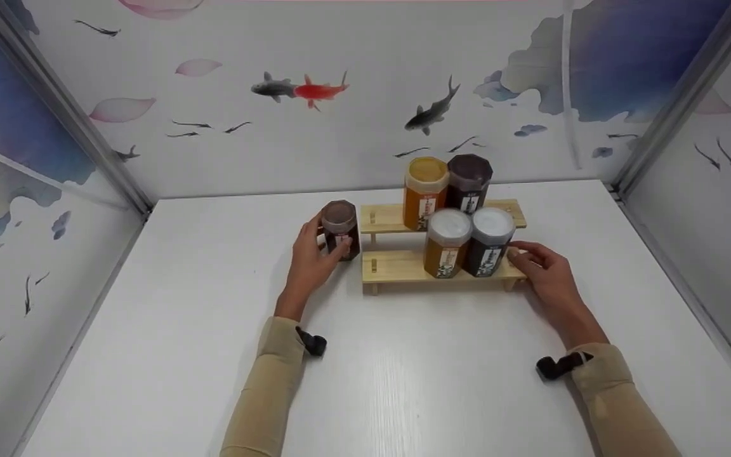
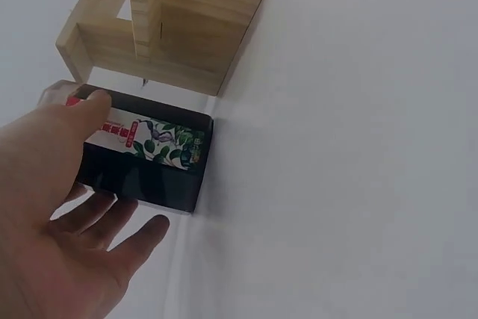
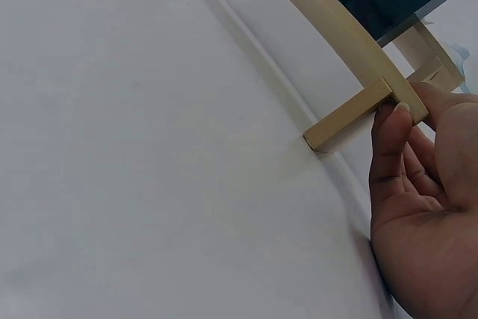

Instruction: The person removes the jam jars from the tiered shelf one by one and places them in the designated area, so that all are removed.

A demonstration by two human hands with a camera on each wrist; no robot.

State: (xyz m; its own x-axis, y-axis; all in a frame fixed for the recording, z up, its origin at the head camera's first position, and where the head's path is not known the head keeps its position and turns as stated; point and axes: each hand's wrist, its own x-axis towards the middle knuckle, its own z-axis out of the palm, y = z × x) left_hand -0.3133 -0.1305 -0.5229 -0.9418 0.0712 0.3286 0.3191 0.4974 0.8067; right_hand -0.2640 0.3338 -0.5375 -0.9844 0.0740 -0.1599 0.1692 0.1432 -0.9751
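While the head view shows both arms over the white bench (image 1: 372,381), the dark jar (image 1: 340,222) is found near the centre of the frame, just to the left of the two-step wooden rack (image 1: 397,268). The left hand (image 1: 309,260) is the nearer one: it holds this jar between the thumb, laid on the front, and the fingers at the far side, and the long axis of the jar is about upright. The right hand (image 1: 553,279), right of the centre, pinches the right end of the lower shelf, on which, with the upper one, four other jars (image 1: 449,228) are distributed. In the left wrist view, the held jar lies at the left of the frame; its long axis slants from upper left toward lower right, and the rack is just above it. The jar looks almost black, with flat sides, a pale translucent lid and a white label (image 2: 149,138) bearing red characters and green leaves; the lower fingers are spread apart. Whether its base touches the bench, I cannot tell. In the right wrist view, at the right edge, thumb and fingers pinch the shelf end beside a leg (image 3: 347,119) of the rack.
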